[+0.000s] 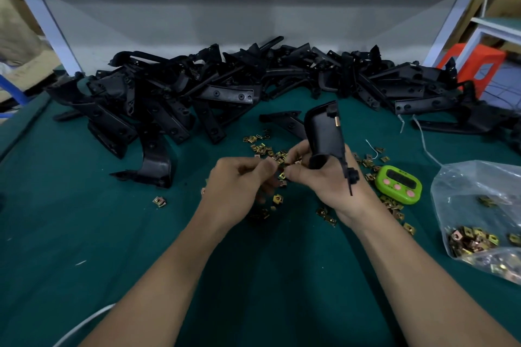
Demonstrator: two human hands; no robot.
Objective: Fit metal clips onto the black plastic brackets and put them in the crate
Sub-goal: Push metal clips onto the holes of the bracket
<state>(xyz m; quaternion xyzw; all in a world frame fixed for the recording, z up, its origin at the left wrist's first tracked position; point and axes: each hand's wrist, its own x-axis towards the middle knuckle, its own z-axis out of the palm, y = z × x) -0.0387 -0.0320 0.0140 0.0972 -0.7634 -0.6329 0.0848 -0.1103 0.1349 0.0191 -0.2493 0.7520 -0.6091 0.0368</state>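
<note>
head view: right hand (324,182) grips bracket (324,132) upright over the table (112,234), long axis pointing up and away. left hand (236,183) pinches clip (281,167) at the right fingertips. timer (399,182) text unreadable.

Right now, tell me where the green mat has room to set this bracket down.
Widest patch: near-left green mat, between the left forearm, the bracket pile and a lone clip. Also bare between it and the right forearm. Crowded: loose clips at the centre, timer and clip bag on the right.
</note>
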